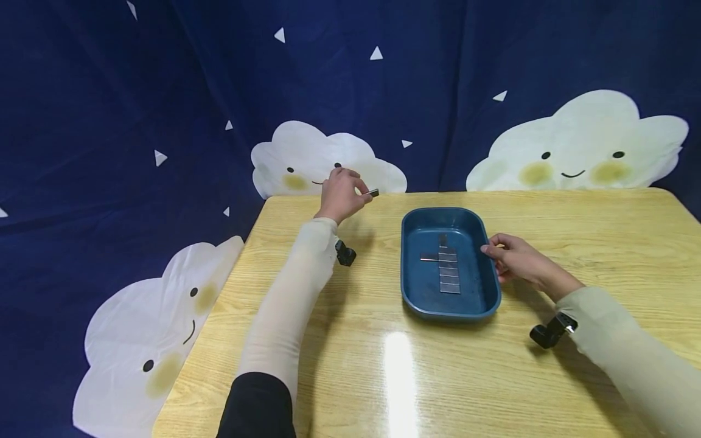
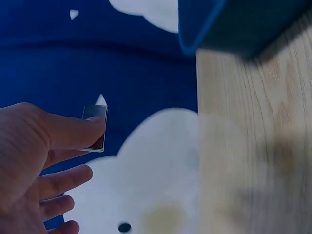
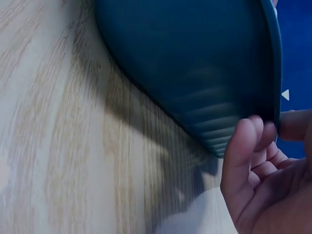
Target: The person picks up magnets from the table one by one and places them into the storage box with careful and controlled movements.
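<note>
My left hand (image 1: 342, 196) is raised over the far left part of the table and pinches a small rectangular tile (image 1: 375, 193) between thumb and index finger. In the left wrist view the tile (image 2: 99, 112) looks shiny, and the other fingers stay spread below. A deep blue tray (image 1: 421, 292) with rounded corners stands to the right of that hand. On its floor lie several shiny tiles (image 1: 449, 272) in a column, with one (image 1: 429, 257) sticking out to the left. My right hand (image 1: 517, 261) grips the tray's right rim, thumb on top and fingers against the outer wall (image 3: 195, 92).
The wooden table (image 1: 356, 365) carries the tray and has a bright light streak in front of it. A dark blue curtain (image 1: 427, 97) with clouds and white triangles hangs behind and to the left. Small black wrist cameras (image 1: 345, 253) sit on both sleeves.
</note>
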Demonstrator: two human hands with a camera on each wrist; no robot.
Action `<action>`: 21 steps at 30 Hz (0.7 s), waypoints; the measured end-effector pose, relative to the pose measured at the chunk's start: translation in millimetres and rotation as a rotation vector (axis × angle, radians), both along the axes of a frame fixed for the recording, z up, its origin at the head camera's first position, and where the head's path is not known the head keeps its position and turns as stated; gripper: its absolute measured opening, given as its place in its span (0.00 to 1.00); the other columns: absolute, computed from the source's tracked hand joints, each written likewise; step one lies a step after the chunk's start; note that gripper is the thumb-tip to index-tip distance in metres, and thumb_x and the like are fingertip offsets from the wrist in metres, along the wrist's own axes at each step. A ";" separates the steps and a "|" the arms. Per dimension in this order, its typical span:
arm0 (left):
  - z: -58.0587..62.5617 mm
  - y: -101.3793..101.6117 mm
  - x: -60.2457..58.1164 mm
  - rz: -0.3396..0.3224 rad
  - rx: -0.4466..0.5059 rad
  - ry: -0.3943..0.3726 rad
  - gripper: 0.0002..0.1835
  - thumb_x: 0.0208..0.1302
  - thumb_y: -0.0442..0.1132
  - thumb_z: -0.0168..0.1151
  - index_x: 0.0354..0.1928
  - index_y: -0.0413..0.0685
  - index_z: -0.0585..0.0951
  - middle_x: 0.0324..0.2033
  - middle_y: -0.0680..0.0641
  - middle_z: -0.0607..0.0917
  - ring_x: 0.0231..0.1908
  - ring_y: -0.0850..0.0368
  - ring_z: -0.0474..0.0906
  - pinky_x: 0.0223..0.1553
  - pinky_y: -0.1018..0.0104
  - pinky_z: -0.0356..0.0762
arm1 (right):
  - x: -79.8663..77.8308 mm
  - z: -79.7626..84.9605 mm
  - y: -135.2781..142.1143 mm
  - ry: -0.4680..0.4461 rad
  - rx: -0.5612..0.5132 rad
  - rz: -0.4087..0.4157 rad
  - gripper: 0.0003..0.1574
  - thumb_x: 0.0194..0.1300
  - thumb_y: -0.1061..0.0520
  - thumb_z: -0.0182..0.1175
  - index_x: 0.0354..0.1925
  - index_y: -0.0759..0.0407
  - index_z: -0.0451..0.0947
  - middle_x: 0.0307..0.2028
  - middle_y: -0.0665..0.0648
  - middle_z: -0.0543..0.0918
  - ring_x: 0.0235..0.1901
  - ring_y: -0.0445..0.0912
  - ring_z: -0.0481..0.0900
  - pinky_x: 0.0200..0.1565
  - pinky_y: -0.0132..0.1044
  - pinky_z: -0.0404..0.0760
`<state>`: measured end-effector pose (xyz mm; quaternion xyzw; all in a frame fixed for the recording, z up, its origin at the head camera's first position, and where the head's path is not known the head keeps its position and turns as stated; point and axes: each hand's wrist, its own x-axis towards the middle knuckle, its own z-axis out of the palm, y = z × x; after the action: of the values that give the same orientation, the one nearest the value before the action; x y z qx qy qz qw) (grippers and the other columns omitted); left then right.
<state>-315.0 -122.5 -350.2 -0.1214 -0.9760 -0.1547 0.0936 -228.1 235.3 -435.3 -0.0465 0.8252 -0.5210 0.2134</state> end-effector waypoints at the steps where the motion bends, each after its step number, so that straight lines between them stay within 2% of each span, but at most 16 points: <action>1: 1.1 4.4 1.0 -0.011 -0.009 0.004 0.09 0.63 0.49 0.68 0.36 0.55 0.90 0.62 0.50 0.80 0.70 0.46 0.64 0.65 0.40 0.67 | 0.2 -0.2 -0.1 0.002 0.002 0.001 0.18 0.78 0.51 0.45 0.47 0.67 0.62 0.23 0.49 0.71 0.22 0.39 0.74 0.27 0.36 0.82; 6: 4.8 26.5 8.5 -0.075 -0.037 0.003 0.09 0.63 0.50 0.67 0.36 0.56 0.91 0.61 0.50 0.81 0.70 0.47 0.64 0.64 0.42 0.68 | 0.9 0.1 -0.1 -0.009 0.010 -0.004 0.16 0.79 0.52 0.45 0.47 0.67 0.62 0.22 0.49 0.70 0.22 0.39 0.73 0.27 0.36 0.81; 11: 2.7 49.5 14.0 -0.128 -0.068 -0.006 0.09 0.63 0.51 0.67 0.35 0.58 0.90 0.62 0.52 0.80 0.71 0.48 0.63 0.64 0.44 0.68 | 0.5 -2.1 1.4 -0.012 0.012 -0.009 0.16 0.79 0.52 0.44 0.47 0.67 0.62 0.23 0.49 0.70 0.23 0.39 0.73 0.27 0.35 0.81; 16: -2.3 71.8 16.9 -0.150 -0.111 -0.035 0.09 0.62 0.52 0.67 0.35 0.59 0.90 0.62 0.54 0.79 0.70 0.51 0.63 0.65 0.48 0.69 | 1.3 -2.0 0.3 -0.005 0.011 -0.010 0.17 0.79 0.51 0.44 0.47 0.67 0.62 0.23 0.50 0.69 0.23 0.40 0.73 0.27 0.35 0.81; 21: -7.2 90.7 17.6 -0.160 -0.141 -0.065 0.10 0.63 0.53 0.67 0.30 0.58 0.88 0.61 0.56 0.81 0.69 0.53 0.64 0.64 0.51 0.70 | 1.5 -0.1 -1.0 0.004 0.015 -0.012 0.17 0.79 0.51 0.44 0.47 0.67 0.62 0.23 0.50 0.68 0.23 0.41 0.73 0.27 0.35 0.81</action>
<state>-297.4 -31.8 -357.4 -0.2001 -0.9742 -0.0966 0.0403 -226.6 234.3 -435.4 -0.0409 0.8298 -0.5158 0.2090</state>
